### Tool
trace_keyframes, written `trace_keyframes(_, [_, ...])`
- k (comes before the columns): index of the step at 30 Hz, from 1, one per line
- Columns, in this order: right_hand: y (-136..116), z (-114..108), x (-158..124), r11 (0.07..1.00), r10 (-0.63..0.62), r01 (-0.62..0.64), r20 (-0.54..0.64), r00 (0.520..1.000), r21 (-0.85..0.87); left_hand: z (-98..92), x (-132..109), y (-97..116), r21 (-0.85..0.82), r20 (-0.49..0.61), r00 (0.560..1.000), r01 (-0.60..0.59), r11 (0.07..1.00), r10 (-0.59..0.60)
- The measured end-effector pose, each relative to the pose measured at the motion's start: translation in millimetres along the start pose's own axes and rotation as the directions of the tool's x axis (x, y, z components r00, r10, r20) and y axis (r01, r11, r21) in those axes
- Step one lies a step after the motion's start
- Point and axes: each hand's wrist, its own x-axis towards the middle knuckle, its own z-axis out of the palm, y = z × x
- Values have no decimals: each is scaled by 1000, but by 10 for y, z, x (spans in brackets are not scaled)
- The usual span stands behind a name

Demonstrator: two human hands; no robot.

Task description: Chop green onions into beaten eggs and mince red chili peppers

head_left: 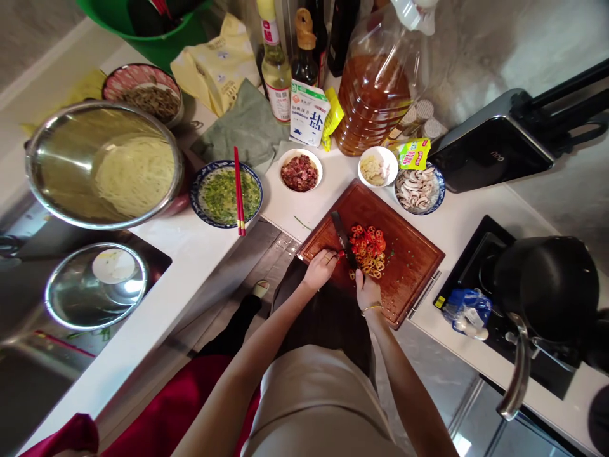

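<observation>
head view: a wooden cutting board [409, 266] lies at an angle on the white tabletop [190, 254], close to the person's body, so both arms reach it with bent elbows. a heap of sliced red chili rings [367, 251] sits near the middle of the board, just beside the knife [343, 240], which stands with its dark blade pointing away from the person and its edge down on the wood at the left side of the heap. the right hand [368, 289], a bangle on its wrist, is closed around the knife handle. the left hand [320, 268], a ring on one finger, rests on the board with fingers curled in, pinching what looks like the red end of a chili against the blade; the piece itself is too small to make out clearly.

prepared ingredients stand in a row just beyond the board, within arm's reach: a small bowl of chopped meat [299, 171], a small bowl of pale minced bits [377, 167], and a patterned bowl of sliced mushrooms [419, 188]. to the left, red chopsticks [238, 190] lie across a bowl of green-flecked mixture [226, 193], and a big steel bowl of noodles [104, 165] sits further left. an oil jug [375, 95] and a salt carton [308, 114] stand at the back. a black pan [547, 285] waits on the cooktop to the right.
</observation>
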Motion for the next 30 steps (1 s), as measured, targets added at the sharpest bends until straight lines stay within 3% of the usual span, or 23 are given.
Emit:
trace_keyframes(5, [79,-51,-90,998,-50,53,-77,996,39,-9,2,6,42,-27,999,21,999,-20])
trace_keyframes(11, [128,-124,-241,997,-79,80,-52,995,12,29,9,0,36,-57,998,8,999,-6])
trace_keyframes(16, [68,-26,-138,999,-36,36,2,999,-5,20,26,13,5,-65,998,3,1000,-3])
trace_keyframes(21, [-15,36,-25,998,-20,23,-48,999,52,-27,38,16,8,-10,1000,29,1000,-29])
trace_keyframes(30, [150,-137,-255,999,-45,45,-52,998,-6,-37,41,-43,-51,-32,999,26,998,-28])
